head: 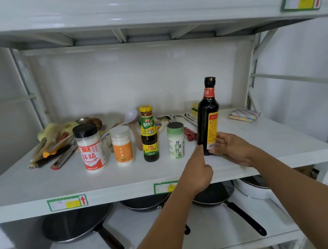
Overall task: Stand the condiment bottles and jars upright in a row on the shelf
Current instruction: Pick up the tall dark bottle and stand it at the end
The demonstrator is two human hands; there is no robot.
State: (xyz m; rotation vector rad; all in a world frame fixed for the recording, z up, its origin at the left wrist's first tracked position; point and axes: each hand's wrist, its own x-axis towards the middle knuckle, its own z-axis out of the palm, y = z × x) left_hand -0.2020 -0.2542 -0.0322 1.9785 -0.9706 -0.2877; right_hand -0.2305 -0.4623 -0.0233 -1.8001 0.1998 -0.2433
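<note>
— Condiment bottles and jars stand upright in a row on the white shelf (45,186): far left the black-capped jar (91,148), then the orange-labelled jar (122,146), the yellow-capped bottle (149,134), the green shaker (176,141).

— And the tall dark bottle (208,116)?

— Rightmost, upright near the front edge. The left hand (198,173) is loosely curled, one finger touching its base on the left. The right hand (232,148) is half open, fingers against its lower right side, not wrapped around it.

— Behind them?

— Utensils (56,145) lie at the far left, a striped sponge (243,114) far right.
</note>
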